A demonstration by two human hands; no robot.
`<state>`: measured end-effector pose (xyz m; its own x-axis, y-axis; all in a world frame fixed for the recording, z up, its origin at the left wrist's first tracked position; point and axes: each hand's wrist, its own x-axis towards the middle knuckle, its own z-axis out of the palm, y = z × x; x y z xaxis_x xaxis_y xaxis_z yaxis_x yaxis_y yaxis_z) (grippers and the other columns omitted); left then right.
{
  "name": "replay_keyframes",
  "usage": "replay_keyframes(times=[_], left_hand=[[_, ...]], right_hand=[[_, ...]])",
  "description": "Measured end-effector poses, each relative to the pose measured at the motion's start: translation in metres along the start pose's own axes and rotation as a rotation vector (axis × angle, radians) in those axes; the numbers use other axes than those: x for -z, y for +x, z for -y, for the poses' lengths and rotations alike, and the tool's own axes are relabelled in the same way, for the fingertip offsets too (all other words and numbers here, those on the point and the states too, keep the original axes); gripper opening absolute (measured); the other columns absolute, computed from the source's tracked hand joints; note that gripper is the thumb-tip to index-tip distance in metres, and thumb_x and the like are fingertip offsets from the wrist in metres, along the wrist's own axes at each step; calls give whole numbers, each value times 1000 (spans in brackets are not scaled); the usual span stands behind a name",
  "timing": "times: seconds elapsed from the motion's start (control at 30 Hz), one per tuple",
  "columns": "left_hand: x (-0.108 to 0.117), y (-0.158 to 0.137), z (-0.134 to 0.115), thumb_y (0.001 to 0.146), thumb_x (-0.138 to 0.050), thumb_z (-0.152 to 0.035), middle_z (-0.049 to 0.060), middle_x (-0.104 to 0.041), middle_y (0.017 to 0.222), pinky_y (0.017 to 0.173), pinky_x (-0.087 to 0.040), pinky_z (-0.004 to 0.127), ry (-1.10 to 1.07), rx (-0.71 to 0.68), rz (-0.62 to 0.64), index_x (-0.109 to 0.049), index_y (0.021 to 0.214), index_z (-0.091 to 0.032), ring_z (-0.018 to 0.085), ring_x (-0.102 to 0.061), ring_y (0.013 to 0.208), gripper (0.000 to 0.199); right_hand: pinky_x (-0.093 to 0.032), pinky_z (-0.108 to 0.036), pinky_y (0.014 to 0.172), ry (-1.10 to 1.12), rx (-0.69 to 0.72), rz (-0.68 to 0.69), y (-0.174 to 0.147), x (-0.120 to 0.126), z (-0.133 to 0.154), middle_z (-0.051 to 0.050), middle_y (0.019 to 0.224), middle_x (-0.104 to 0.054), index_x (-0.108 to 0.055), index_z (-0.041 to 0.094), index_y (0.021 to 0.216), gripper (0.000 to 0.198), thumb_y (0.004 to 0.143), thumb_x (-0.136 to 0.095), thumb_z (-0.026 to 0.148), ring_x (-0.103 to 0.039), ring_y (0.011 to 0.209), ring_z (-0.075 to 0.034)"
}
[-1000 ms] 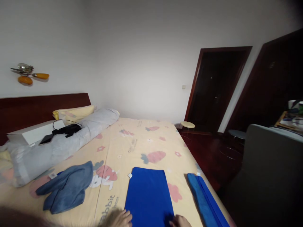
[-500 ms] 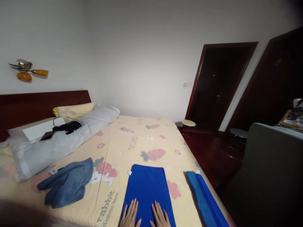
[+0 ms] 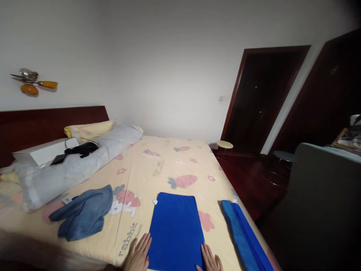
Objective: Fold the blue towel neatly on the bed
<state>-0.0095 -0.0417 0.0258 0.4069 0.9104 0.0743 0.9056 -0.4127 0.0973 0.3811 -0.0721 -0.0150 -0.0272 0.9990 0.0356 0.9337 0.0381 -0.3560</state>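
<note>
A bright blue towel (image 3: pixel 176 229) with a small white tag lies flat on the bed in front of me. My left hand (image 3: pixel 138 254) rests at its left edge, fingers stretched out and touching the cloth. At the right edge lies my right hand (image 3: pixel 209 259), its fingers extended along the side and partly cut off by the frame. Neither hand grips the fabric. To the right lie long folded blue cloths (image 3: pixel 245 237), near the bed's side. A crumpled grey-blue cloth (image 3: pixel 84 212) is on the left.
The bed (image 3: pixel 158 169) has a pale yellow printed sheet. A grey rolled bolster (image 3: pixel 81 171) carries a phone (image 3: pixel 58 160) and a black item (image 3: pixel 84 148), beside a white box (image 3: pixel 46 150). Stools (image 3: pixel 224 144) and a dark grey panel (image 3: pixel 316 203) stand beyond the right side.
Both hands have moved apart, from the middle of the blue towel out to its left and right edges. The view has shifted slightly.
</note>
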Motion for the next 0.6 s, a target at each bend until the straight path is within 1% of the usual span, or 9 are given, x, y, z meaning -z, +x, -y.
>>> replay_keyframes(times=[0.07, 0.1, 0.17, 0.23, 0.33, 0.4, 0.47, 0.53, 0.6], left_hand=[[9, 6, -9, 69, -41, -2, -3, -15, 156, 116, -31, 53, -7, 28, -10, 0, 145, -36, 26, -27, 145, 93], [14, 10, -16, 69, -40, -2, -2, -12, 157, 117, -30, 55, -21, 32, -16, 1, 146, -35, 26, -24, 146, 93], [25, 19, -33, 70, -36, -2, -2, -8, 158, 118, -27, 54, -66, 20, 8, 3, 147, -33, 24, -20, 147, 92], [36, 32, -53, 71, -34, -3, -3, -5, 159, 121, -22, 50, -121, 2, 87, 4, 148, -30, 21, -15, 149, 90], [41, 56, -81, 70, -33, -5, -3, -2, 160, 124, -15, 46, -180, 11, 213, -1, 149, -26, 18, -6, 149, 88], [36, 75, -93, 71, -32, -7, -3, -3, 160, 125, -12, 45, -211, 29, 251, -5, 150, -24, 17, -4, 149, 85], [28, 93, -98, 75, -30, -10, -2, -5, 161, 125, -10, 44, -237, 68, 268, -9, 150, -23, 15, -4, 149, 79], [21, 106, -94, 81, -28, -16, -2, -8, 161, 124, -10, 44, -261, 98, 271, -13, 150, -24, 15, -5, 149, 72], [19, 113, -82, 85, -28, -25, -3, -11, 161, 124, -12, 47, -275, 104, 285, -17, 150, -30, 16, -7, 149, 66]], right_hand=[[-36, -59, 111, -10, -73, 18, 4, 3, 9, -9, 148, -36, -46, 26, 138, 65, 84, -40, 61, -34, 137, -32], [-36, -58, 111, -7, -73, 18, 8, 4, 16, -11, 149, -35, -48, 22, 137, 62, 86, -39, 56, -33, 138, -32], [-34, -53, 114, 18, 8, 31, 16, 7, 32, -14, 150, -32, -49, 16, 137, 56, 89, -37, 42, -29, 140, -31], [-29, -47, 118, 58, 114, 75, 26, 10, 54, -14, 152, -26, -44, 12, 139, 55, 88, -36, 31, -22, 143, -27], [-21, -43, 121, 114, 201, 178, 43, 12, 92, -11, 156, -18, -34, 13, 145, 59, 87, -34, 25, -14, 145, -24], [-18, -42, 122, 135, 237, 227, 56, 10, 115, -9, 157, -14, -26, 13, 147, 62, 87, -32, 24, -12, 146, -22], [-17, -42, 122, 143, 243, 243, 69, 8, 129, -9, 157, -14, -21, 13, 148, 63, 87, -31, 24, -12, 146, -22], [-18, -44, 121, 146, 253, 254, 80, 6, 132, -9, 156, -18, -22, 13, 148, 62, 90, -32, 31, -15, 146, -23], [-20, -50, 120, 151, 285, 245, 89, 7, 123, -7, 156, -21, -27, 19, 147, 62, 91, -33, 46, -19, 145, -26]])
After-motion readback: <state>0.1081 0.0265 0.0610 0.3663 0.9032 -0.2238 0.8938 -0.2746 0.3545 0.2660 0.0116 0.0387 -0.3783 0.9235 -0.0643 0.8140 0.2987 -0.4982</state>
